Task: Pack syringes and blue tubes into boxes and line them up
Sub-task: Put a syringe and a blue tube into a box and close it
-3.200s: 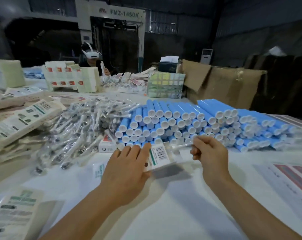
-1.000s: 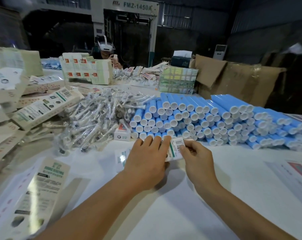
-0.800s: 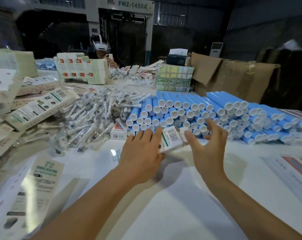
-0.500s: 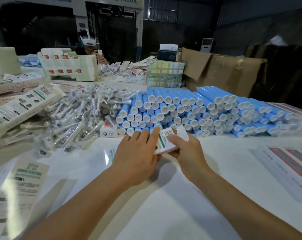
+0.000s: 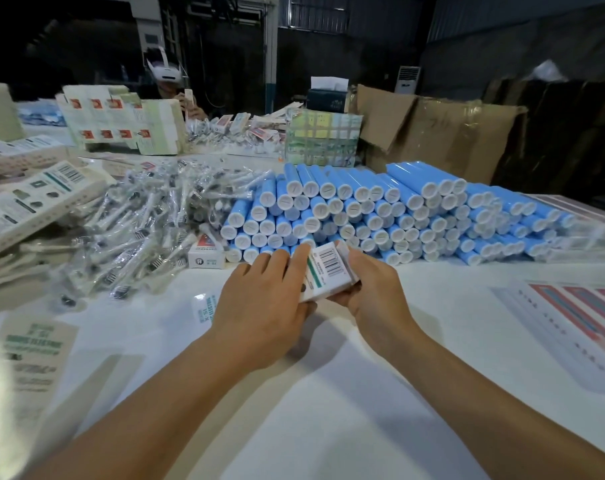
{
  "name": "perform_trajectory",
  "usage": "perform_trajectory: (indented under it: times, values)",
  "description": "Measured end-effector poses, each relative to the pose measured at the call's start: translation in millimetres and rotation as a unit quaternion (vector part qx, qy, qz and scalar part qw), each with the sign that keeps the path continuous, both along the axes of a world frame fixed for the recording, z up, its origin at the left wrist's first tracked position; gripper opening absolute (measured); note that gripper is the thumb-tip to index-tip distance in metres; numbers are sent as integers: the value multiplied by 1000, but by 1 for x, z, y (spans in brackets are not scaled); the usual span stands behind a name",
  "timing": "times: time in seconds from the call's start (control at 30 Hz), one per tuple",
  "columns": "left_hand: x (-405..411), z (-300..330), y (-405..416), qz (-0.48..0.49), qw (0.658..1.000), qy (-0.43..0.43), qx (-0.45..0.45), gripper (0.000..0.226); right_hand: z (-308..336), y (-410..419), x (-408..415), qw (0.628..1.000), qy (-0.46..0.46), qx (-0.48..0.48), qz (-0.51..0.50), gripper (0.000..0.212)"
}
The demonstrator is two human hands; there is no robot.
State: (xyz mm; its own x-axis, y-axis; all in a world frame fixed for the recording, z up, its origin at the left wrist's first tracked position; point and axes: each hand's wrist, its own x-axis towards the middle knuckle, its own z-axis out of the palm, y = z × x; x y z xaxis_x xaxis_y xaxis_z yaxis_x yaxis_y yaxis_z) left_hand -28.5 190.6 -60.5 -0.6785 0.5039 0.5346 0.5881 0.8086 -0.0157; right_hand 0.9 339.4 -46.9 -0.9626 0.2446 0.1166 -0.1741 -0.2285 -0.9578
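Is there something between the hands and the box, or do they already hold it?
Nothing visible stands between them. The left hand lies over the box with its fingers on the top face, and the right hand grips its near end. The box is directly in both hands.

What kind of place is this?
Probably a packing area in a warehouse or factory: blue tubes stacked by the dozen, a heap of wrapped syringes, big cardboard cartons and metal walls behind.

A brown carton (image 5: 443,133) stands at the table's (image 5: 329,410) far edge; left of it a tissue box (image 5: 327,95), behind it a white floor fan unit (image 5: 408,79).
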Motion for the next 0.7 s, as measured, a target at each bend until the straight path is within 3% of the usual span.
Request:
perform_trajectory:
  times: [0.17, 0.43, 0.7]
  values:
    - [5, 7, -3, -9, 1000, 16, 2, 73, -1, 1, 0, 999, 3, -43, -5, 31]
    - [11, 11, -3, -7, 996, 76, -38, 74, 0, 0, 2, 999, -6, -33, -19, 33]
    - [11, 9, -2, -4, 999, 48, 6, 75, -7, -4, 9, 985, 35, 166, -30, 40]
